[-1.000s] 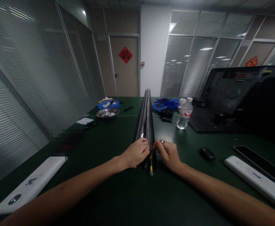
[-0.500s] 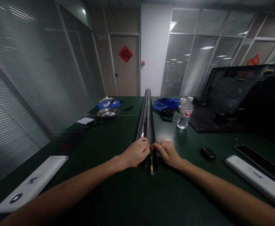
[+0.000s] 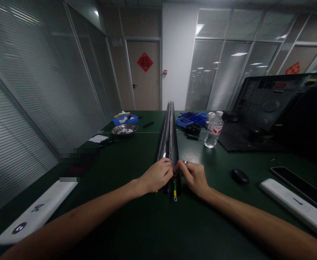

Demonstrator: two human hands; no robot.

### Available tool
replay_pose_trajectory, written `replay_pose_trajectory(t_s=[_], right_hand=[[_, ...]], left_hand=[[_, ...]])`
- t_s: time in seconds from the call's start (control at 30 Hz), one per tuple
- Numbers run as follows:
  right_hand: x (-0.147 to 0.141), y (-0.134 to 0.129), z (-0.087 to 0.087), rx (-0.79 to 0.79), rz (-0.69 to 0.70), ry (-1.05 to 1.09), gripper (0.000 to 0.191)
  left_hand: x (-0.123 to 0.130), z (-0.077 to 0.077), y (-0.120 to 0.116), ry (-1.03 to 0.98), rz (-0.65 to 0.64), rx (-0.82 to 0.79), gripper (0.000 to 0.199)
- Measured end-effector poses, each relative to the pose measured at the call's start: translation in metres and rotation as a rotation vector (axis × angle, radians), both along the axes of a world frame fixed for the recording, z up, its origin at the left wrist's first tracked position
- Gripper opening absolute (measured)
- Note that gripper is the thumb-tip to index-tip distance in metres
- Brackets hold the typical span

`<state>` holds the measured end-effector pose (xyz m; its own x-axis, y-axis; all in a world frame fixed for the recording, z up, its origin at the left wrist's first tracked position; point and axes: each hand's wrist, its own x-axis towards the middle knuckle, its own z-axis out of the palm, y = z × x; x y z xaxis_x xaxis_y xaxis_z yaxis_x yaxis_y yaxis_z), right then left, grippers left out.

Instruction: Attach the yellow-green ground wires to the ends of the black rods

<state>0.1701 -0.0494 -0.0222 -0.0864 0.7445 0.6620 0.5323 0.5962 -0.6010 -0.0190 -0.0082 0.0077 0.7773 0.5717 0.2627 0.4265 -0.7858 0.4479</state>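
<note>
A long dark metal channel rail (image 3: 172, 137), glossy along its length, runs away from me down the middle of the table. My left hand (image 3: 159, 175) is closed over the rail's near end, its fingers bent into the groove. At the right edge my right hand (image 3: 194, 176), with a ring on one finger, is pinched together, its fingertips by the left fingers. What lies between the fingertips is hidden. A green-and-yellow wire (image 3: 175, 189) ending in a ring terminal sticks out of the near end, below the hands.
Right of the rail stand water bottles (image 3: 213, 130), blue bins (image 3: 185, 122), a screwdriver (image 3: 193, 137) and a mouse (image 3: 240, 176). A steel bowl (image 3: 124, 130) and blue tray (image 3: 125, 119) are at the far left. White bars (image 3: 36, 213) flank me; a monitor (image 3: 266, 104) stands right.
My right hand has shifted slightly, its knuckles turning a little at the rail's edge. The left hand, the rail and the wire look the same.
</note>
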Motion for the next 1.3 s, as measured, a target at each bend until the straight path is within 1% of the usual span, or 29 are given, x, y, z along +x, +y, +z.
replay_pose_trajectory(t_s=[0.1, 0.2, 0.27, 0.5, 0.6, 0.67, 0.83, 0.93, 1.03, 1.13, 1.23, 1.3], right_hand=[[0.000, -0.002, 0.002, 0.034, 0.016, -0.008, 0.043], [0.001, -0.005, 0.006, 0.069, -0.007, 0.016, 0.044], [0.002, -0.004, 0.007, 0.065, -0.017, 0.023, 0.044], [0.009, 0.008, 0.001, -0.012, 0.135, -0.071, 0.043], [0.012, 0.011, 0.003, -0.030, 0.211, -0.113, 0.042], [0.013, 0.011, 0.006, -0.044, 0.228, -0.122, 0.043], [0.014, 0.010, 0.007, -0.061, 0.208, -0.079, 0.043], [0.013, 0.010, 0.004, -0.073, 0.232, -0.075, 0.037], [0.012, 0.010, 0.003, -0.075, 0.294, -0.082, 0.029], [0.011, 0.010, 0.003, -0.076, 0.325, -0.094, 0.026], [0.011, 0.010, 0.002, -0.066, 0.288, -0.106, 0.027], [0.011, 0.010, 0.001, -0.059, 0.246, -0.108, 0.027]], left_hand=[[0.000, 0.002, -0.001, -0.004, -0.002, 0.004, 0.035], [-0.001, 0.003, -0.002, -0.002, -0.006, -0.011, 0.035], [-0.001, 0.002, -0.001, -0.002, -0.006, -0.017, 0.035], [-0.001, 0.002, -0.002, 0.008, 0.009, -0.025, 0.034], [-0.001, 0.003, -0.003, 0.013, 0.011, -0.041, 0.035], [-0.001, 0.003, -0.003, 0.007, 0.012, -0.039, 0.034], [-0.001, -0.001, 0.002, 0.014, -0.007, 0.008, 0.027], [-0.001, -0.001, 0.007, 0.040, -0.045, -0.007, 0.017], [-0.001, 0.002, 0.011, 0.079, -0.067, -0.037, 0.014], [0.002, 0.008, 0.015, 0.161, -0.072, -0.037, 0.014], [0.010, 0.017, 0.023, 0.267, -0.065, 0.001, 0.013], [0.015, 0.023, 0.030, 0.346, -0.106, -0.010, 0.013]])
